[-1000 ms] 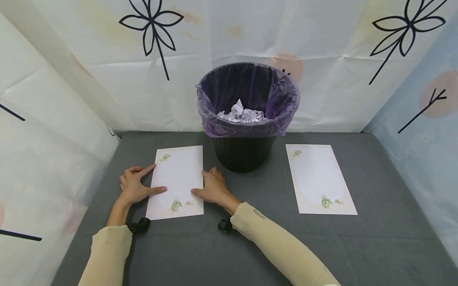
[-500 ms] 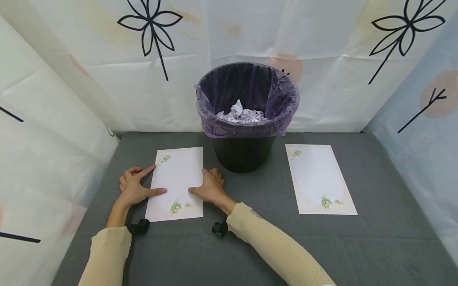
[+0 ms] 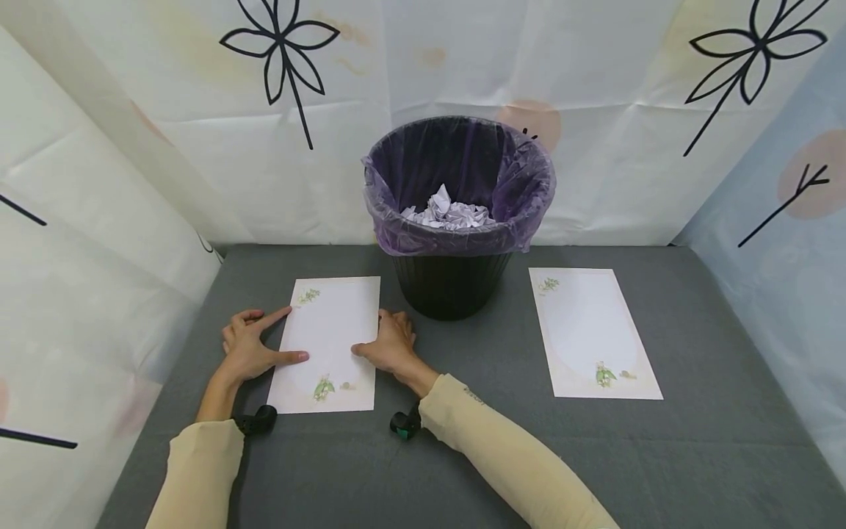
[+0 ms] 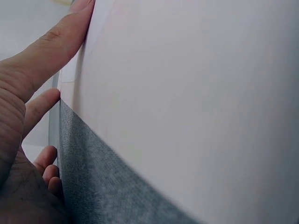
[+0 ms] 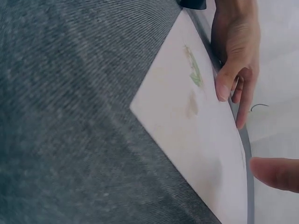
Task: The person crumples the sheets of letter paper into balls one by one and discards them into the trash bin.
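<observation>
A white sheet of paper point(image 3: 330, 323) with small green plant prints lies flat on the grey cloth, left of the bin. At its left edge is my left hand point(image 3: 247, 350), thumb on the sheet and forefinger stretched along the edge. My right hand point(image 3: 394, 347) is at the opposite edge, its thumb resting on the paper and its other fingers beside it. In the left wrist view the paper point(image 4: 177, 93) fills most of the frame beside the left thumb point(image 4: 51, 51). Only the right thumb point(image 5: 275, 173) shows of that hand in the right wrist view.
A black bin point(image 3: 452, 286) with a purple liner point(image 3: 456, 239) stands at the back, holding crumpled paper point(image 3: 449, 209). A second printed sheet point(image 3: 595, 330) lies on the right. Patterned cloth walls point(image 3: 608, 147) enclose the grey-covered table point(image 3: 476, 441).
The left sheet has slid slightly toward me and turned a little clockwise. My right wrist has shifted slightly left; my left hand has stayed nearly still.
</observation>
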`<act>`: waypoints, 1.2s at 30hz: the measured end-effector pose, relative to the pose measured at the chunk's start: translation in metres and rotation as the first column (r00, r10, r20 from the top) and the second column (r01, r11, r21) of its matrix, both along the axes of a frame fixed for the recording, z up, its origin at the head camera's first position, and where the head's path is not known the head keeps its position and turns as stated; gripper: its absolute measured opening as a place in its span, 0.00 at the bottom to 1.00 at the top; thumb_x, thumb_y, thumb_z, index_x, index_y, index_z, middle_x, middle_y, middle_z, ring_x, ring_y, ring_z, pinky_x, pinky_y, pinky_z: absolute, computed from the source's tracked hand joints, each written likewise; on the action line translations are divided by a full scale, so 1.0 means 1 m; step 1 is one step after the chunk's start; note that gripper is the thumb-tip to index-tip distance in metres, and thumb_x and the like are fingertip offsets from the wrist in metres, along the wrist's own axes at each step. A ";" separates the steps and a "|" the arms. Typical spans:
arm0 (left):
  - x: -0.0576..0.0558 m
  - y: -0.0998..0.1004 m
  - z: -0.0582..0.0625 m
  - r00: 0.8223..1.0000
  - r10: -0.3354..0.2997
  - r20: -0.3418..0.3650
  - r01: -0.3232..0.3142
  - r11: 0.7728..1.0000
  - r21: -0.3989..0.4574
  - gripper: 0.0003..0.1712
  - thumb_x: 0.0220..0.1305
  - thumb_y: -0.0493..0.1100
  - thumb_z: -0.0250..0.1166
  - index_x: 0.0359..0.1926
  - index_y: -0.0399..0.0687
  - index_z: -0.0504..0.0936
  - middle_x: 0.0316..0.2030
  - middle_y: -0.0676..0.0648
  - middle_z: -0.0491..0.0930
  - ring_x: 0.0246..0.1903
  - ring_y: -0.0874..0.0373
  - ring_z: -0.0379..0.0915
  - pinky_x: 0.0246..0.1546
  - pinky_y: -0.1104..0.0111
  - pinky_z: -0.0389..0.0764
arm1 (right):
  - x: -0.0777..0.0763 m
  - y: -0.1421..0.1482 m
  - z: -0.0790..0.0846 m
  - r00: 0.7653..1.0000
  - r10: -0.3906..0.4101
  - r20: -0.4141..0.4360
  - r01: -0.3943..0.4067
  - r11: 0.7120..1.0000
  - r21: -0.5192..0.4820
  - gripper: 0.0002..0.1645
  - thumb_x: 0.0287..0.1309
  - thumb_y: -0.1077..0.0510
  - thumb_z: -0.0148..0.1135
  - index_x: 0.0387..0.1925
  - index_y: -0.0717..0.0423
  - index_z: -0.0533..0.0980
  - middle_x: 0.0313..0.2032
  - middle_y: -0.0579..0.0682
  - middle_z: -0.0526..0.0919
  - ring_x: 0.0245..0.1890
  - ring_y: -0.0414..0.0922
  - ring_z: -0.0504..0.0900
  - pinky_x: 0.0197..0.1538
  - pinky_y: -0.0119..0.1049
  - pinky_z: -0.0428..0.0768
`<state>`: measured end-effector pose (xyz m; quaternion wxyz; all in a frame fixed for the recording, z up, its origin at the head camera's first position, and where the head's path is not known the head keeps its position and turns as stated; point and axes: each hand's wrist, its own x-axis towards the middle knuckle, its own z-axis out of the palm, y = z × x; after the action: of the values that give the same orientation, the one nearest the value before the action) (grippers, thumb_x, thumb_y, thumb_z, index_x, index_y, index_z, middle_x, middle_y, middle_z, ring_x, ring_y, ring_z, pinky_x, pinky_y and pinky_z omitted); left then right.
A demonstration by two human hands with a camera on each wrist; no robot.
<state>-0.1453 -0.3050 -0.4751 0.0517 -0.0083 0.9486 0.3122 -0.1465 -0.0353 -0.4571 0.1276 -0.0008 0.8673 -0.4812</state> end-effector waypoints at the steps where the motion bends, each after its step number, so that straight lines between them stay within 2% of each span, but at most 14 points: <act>1: 0.000 0.000 0.000 1.000 -0.002 -0.001 0.002 1.000 0.002 0.61 0.43 0.60 0.84 0.75 0.46 0.66 0.67 0.28 0.47 0.62 0.26 0.37 0.55 0.31 0.48 | -0.001 0.000 0.000 1.000 -0.002 0.006 0.002 1.000 -0.010 0.50 0.50 0.55 0.78 0.70 0.67 0.64 0.63 0.66 0.63 0.68 0.62 0.59 0.70 0.62 0.53; 9: -0.001 0.000 0.000 1.000 -0.004 -0.006 0.004 1.000 0.001 0.61 0.42 0.60 0.84 0.75 0.46 0.66 0.67 0.28 0.47 0.62 0.26 0.37 0.54 0.30 0.48 | -0.003 0.002 0.004 0.998 0.000 0.059 0.003 0.998 -0.056 0.50 0.50 0.57 0.78 0.70 0.67 0.64 0.62 0.65 0.65 0.67 0.61 0.60 0.71 0.62 0.50; 18: -0.002 -0.001 -0.002 1.000 -0.012 -0.019 0.012 1.000 0.002 0.61 0.42 0.60 0.84 0.75 0.46 0.66 0.67 0.28 0.47 0.62 0.26 0.36 0.54 0.30 0.47 | -0.005 0.002 0.009 0.996 -0.051 0.079 0.059 0.993 -0.099 0.44 0.49 0.62 0.76 0.66 0.66 0.67 0.55 0.60 0.72 0.62 0.58 0.65 0.71 0.61 0.51; 21: -0.002 -0.001 -0.002 1.000 -0.015 -0.022 0.015 1.000 0.004 0.61 0.43 0.59 0.84 0.75 0.46 0.66 0.67 0.28 0.47 0.62 0.26 0.37 0.54 0.30 0.47 | -0.004 0.001 0.006 0.997 -0.063 0.041 0.067 0.993 -0.100 0.44 0.47 0.65 0.76 0.65 0.64 0.67 0.54 0.60 0.72 0.61 0.57 0.66 0.69 0.61 0.53; 27: -0.001 0.000 -0.001 1.000 -0.016 -0.015 0.015 1.000 -0.005 0.63 0.43 0.60 0.84 0.76 0.47 0.64 0.67 0.27 0.47 0.62 0.26 0.37 0.54 0.31 0.48 | -0.003 0.000 -0.005 0.991 -0.045 -0.125 0.043 0.999 -0.018 0.45 0.43 0.70 0.76 0.64 0.62 0.67 0.49 0.57 0.75 0.55 0.56 0.70 0.60 0.57 0.62; 31: -0.001 0.000 0.000 1.000 -0.015 -0.009 0.015 1.000 -0.013 0.65 0.43 0.61 0.84 0.77 0.46 0.61 0.67 0.28 0.47 0.62 0.26 0.38 0.54 0.31 0.49 | -0.003 0.001 -0.007 0.987 -0.009 -0.161 0.016 0.999 0.043 0.43 0.44 0.68 0.76 0.64 0.66 0.69 0.43 0.54 0.77 0.53 0.55 0.72 0.59 0.54 0.65; 33: 0.000 0.000 -0.001 1.000 -0.018 -0.012 0.017 1.000 -0.016 0.65 0.43 0.61 0.83 0.77 0.46 0.61 0.67 0.28 0.48 0.62 0.26 0.38 0.54 0.31 0.49 | -0.003 0.002 -0.008 0.986 0.017 -0.166 -0.007 0.998 0.058 0.38 0.46 0.67 0.75 0.62 0.67 0.71 0.40 0.53 0.76 0.51 0.54 0.72 0.59 0.53 0.65; 36: 0.002 -0.002 -0.003 1.000 -0.021 -0.019 0.020 1.000 -0.018 0.65 0.43 0.62 0.83 0.77 0.46 0.61 0.66 0.27 0.48 0.62 0.25 0.38 0.54 0.31 0.50 | -0.003 0.003 -0.009 0.980 0.044 -0.195 -0.034 0.998 0.057 0.22 0.53 0.67 0.70 0.50 0.66 0.77 0.35 0.52 0.76 0.44 0.52 0.74 0.53 0.49 0.66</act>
<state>-0.1436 -0.3066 -0.4777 0.0457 0.0040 0.9519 0.3030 -0.1497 -0.0321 -0.4665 0.0509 -0.0619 0.8881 -0.4526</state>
